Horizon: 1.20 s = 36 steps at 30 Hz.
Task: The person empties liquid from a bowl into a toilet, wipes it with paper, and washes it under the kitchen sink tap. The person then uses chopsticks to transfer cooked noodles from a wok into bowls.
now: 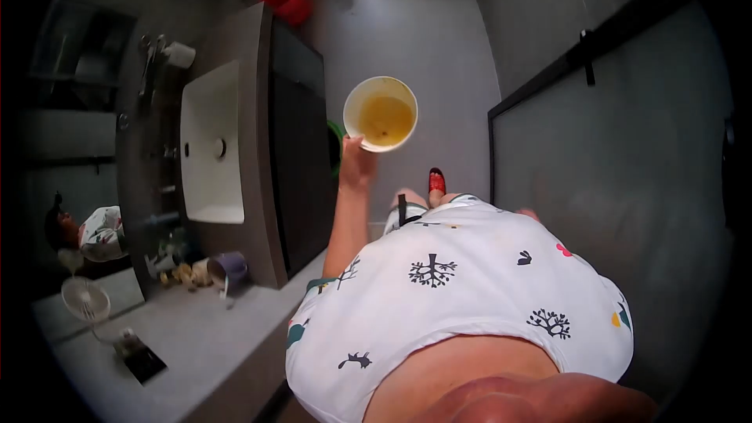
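My left hand [357, 163] is closed on the rim of a round white tub [352, 106], out in front of me at the left. Yellow liquid [385, 119] lies in the tub, with a small dark speck in it. The tub is tilted a little, its mouth facing up toward me. Of my right hand [528, 213], only a small patch of skin shows past the edge of my white printed shirt [486, 282]; its fingers are hidden.
To the left, a white sink [211, 196] is set in a grey counter [258, 133] above a dark cabinet [298, 164]. A green container [335, 147] is partly hidden behind the tub. A red bucket [288, 1] stands farther ahead. A purple cup [229, 268] and small fan [86, 299] are at lower left.
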Each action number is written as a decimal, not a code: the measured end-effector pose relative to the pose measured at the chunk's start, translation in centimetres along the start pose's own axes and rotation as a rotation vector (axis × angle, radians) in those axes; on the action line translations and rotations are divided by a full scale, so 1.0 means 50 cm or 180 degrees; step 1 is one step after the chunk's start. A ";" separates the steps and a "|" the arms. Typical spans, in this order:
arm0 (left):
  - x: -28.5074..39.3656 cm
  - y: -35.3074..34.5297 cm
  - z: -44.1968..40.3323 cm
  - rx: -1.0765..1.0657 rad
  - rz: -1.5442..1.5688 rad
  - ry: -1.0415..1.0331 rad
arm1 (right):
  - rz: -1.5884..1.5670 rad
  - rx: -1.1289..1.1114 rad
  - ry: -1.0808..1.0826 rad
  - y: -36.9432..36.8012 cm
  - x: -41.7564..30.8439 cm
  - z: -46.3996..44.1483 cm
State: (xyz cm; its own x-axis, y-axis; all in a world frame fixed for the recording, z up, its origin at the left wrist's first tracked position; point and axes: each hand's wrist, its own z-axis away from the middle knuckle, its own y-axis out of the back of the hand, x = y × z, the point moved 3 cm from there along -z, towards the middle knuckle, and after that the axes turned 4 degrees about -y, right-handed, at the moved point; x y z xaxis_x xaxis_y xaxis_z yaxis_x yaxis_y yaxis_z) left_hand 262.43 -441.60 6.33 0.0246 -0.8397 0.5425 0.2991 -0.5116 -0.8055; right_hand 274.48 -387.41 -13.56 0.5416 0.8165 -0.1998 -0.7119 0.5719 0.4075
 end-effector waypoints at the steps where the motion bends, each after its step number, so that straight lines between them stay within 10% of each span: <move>1: 0.003 0.002 -0.066 0.0100 0.0024 0.0065 | 0.0058 0.0260 0.0185 0.062 -0.094 -0.038; 9: 0.111 0.037 -0.532 0.1091 -0.0823 0.0025 | -0.2346 0.0695 0.0823 0.470 -0.703 -0.262; 15: 0.227 0.054 -0.931 0.1394 -0.1200 0.0175 | -0.0792 0.0294 0.0008 0.420 -0.690 -0.331; 23: 0.330 0.087 -1.468 0.1751 -0.0759 0.0305 | -0.1347 -0.0052 -0.1054 0.537 -0.875 -0.407; 29: 0.389 0.068 -1.865 0.1733 0.0071 -0.0032 | -0.1094 -0.0029 -0.0762 0.830 -1.172 -0.598; 33: 0.452 0.072 -2.114 0.1864 -0.0008 -0.0062 | -0.0246 0.0697 0.0645 1.153 -1.483 -0.773; 36: 0.475 0.110 -2.344 0.1835 -0.0102 -0.0203 | -0.2304 0.1165 0.0887 1.438 -1.837 -0.873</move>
State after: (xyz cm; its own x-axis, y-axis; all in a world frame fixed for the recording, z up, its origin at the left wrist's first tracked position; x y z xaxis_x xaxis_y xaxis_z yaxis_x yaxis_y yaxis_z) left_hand 152.88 -485.69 -13.17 0.0590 -0.8037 0.5921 0.7715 -0.3397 -0.5380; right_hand 154.01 -417.83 -4.82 0.6433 0.2769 -0.7138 -0.0182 0.9375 0.3474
